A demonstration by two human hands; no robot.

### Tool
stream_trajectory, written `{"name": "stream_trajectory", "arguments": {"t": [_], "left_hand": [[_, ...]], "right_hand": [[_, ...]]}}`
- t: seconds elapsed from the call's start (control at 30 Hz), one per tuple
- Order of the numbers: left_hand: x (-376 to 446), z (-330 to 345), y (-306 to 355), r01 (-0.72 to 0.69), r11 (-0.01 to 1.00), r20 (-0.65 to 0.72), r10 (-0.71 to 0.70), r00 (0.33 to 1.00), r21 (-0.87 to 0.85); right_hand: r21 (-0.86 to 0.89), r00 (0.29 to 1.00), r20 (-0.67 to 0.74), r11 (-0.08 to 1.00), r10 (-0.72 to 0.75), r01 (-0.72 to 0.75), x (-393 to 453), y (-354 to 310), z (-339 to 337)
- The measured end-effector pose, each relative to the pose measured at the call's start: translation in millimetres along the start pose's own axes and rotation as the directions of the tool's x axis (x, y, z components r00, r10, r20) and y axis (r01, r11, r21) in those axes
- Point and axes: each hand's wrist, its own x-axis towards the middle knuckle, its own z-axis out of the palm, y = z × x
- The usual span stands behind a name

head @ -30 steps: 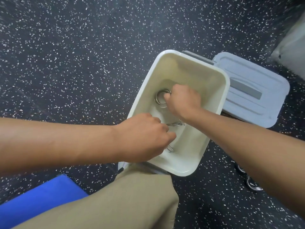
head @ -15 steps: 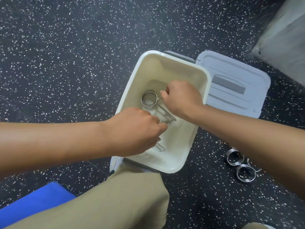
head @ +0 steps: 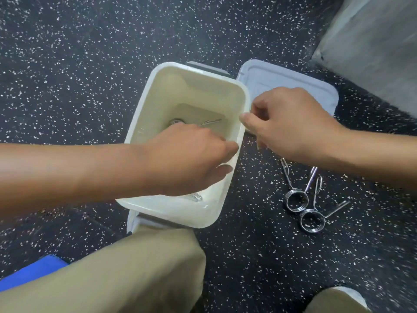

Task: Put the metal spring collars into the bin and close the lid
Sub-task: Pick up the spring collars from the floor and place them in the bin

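Observation:
A cream plastic bin (head: pixel 144 102) stands open on the speckled black floor, with its grey-blue lid (head: pixel 282 80) lying flat behind it to the right. My left hand (head: pixel 191 159) reaches down into the bin with curled fingers. It hides most of a spring collar (head: pixel 196 196) beneath it. Another collar (head: pixel 177 120) shows partly at the bin's bottom. My right hand (head: pixel 291 123) hovers just outside the bin's right rim, fingers loose and holding nothing. Two more chrome spring collars (head: pixel 296 201) (head: pixel 312 220) lie on the floor right of the bin.
My knee in khaki trousers (head: pixel 146 267) presses against the bin's near end. A blue pad (head: pixel 33 272) lies at the lower left. A grey block (head: pixel 372 41) fills the upper right corner. A second khaki knee (head: pixel 338 301) shows at the bottom right.
My right hand has let go of the collar inside the bin and moved out over the right rim. My left hand stays in the bin. The view has shifted right, showing both floor collars.

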Motion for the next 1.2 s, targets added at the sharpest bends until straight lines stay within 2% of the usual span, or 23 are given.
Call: {"name": "stream_trajectory", "arguments": {"t": [0.17,0.33,0.5,0.6,0.7,0.83,0.93,1.03,1.2], "left_hand": [[26,-5,26,-0.042,0.998,-0.018,0.041,0.999,-0.04],[61,-1,59,-0.091,0.995,0.047,0.093,0.995,-0.034],[98,18,88,-0.109,0.994,0.097,0.11,0.989,-0.016],[116,33,99,-0.132,0.991,0.113,0.134,0.985,-0.016],[132,50,108,-0.091,0.995,0.178,0.097,0.979,-0.043],[150,73,116,-0.054,0.998,0.27,0.056,0.961,-0.016],[162,86,122,-0.049,0.999,0.322,0.05,0.946,-0.011],[171,98,127,-0.012,0.999,0.353,0.021,0.935,-0.029],[187,112,139,0.058,0.998,0.354,-0.05,0.934,-0.011]], "right_hand": [[-0.056,0.997,0.024,0.996,0.073,-0.071,-37,54,-20],[-0.074,0.98,0.046,0.979,0.193,-0.19,-72,114,-18],[-0.08,0.929,0.177,0.946,0.325,-0.315,-95,166,7],[-0.156,0.905,0.254,0.938,0.341,-0.309,-102,186,25],[-0.249,0.901,0.302,0.938,0.312,-0.242,-107,197,46],[-0.224,0.903,0.389,0.969,0.185,-0.102,-114,205,70],[-0.237,0.883,0.443,0.97,0.157,-0.053,-121,212,82],[-0.215,0.883,0.446,0.975,0.146,-0.053,-122,211,95],[-0.18,0.921,0.349,0.977,0.17,-0.112,-126,214,108]]}}
